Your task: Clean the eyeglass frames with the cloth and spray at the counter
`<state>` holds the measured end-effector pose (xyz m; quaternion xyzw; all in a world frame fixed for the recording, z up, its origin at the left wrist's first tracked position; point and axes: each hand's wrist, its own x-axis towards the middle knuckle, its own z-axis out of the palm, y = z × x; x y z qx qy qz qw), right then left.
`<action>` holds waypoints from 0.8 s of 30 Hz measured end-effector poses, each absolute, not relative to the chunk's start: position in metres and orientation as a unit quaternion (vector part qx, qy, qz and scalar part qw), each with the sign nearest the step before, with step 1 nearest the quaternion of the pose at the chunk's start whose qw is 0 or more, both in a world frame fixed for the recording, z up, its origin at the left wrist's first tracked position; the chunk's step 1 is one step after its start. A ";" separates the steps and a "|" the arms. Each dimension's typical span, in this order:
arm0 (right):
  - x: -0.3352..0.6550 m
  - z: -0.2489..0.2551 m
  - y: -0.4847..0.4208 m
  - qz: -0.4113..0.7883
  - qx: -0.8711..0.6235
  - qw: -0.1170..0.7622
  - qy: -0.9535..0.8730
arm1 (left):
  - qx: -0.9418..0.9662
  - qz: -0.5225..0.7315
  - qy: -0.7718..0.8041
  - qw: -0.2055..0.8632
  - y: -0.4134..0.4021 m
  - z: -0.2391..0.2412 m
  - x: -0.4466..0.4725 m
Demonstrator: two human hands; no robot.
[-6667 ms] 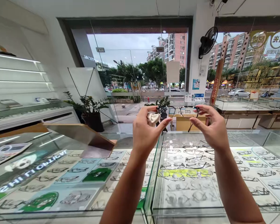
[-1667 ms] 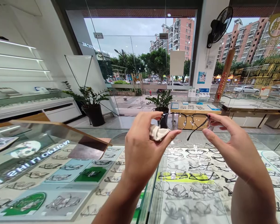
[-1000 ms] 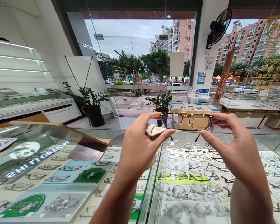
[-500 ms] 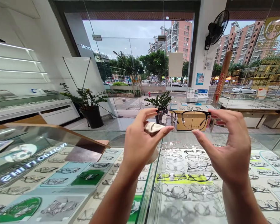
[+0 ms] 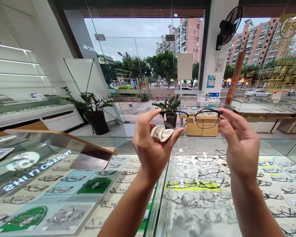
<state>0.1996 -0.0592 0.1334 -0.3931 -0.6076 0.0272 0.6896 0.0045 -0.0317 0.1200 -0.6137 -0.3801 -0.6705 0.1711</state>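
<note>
I hold a pair of black-framed glasses [image 5: 191,118] up at chest height over a glass display counter [image 5: 160,204]. My left hand [image 5: 151,144] pinches the left end of the frame and also keeps a small beige cleaning cloth [image 5: 161,133] tucked between thumb and fingers. My right hand [image 5: 239,141] grips the right end of the frame with thumb and fingers closed on it. The lenses face me and the frame is level.
Under the counter glass lie several rows of spectacles [image 5: 199,184]. A tilted mirror [image 5: 64,144] stands on the counter at left. Beyond are potted plants [image 5: 93,108], another display case [image 5: 261,110], a wall fan [image 5: 228,26] and the glass shopfront.
Both hands lifted the glasses slightly and turned the frame from tilted to level, lenses facing me. The cloth has stayed in my left hand.
</note>
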 end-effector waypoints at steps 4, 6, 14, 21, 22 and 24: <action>0.207 0.132 -0.044 0.088 -0.389 0.705 -0.586 | -0.614 -0.671 -0.372 0.187 -0.035 0.119 0.010; 0.208 0.132 -0.040 0.105 -0.383 0.718 -0.572 | -0.616 -0.670 -0.376 0.177 -0.035 0.119 0.010; 0.201 0.133 -0.046 0.133 -0.330 0.765 -0.537 | -0.637 -0.722 -0.246 0.113 -0.017 0.118 0.009; 0.201 0.136 -0.050 0.217 -0.262 0.775 -0.533 | -0.640 -0.737 -0.196 0.088 -0.007 0.118 0.009; 0.201 0.136 -0.050 0.224 -0.256 0.772 -0.536 | -0.644 -0.736 -0.196 0.079 -0.007 0.118 0.008; 0.201 0.137 -0.051 0.232 -0.249 0.770 -0.539 | -0.649 -0.733 -0.195 0.061 -0.008 0.117 0.008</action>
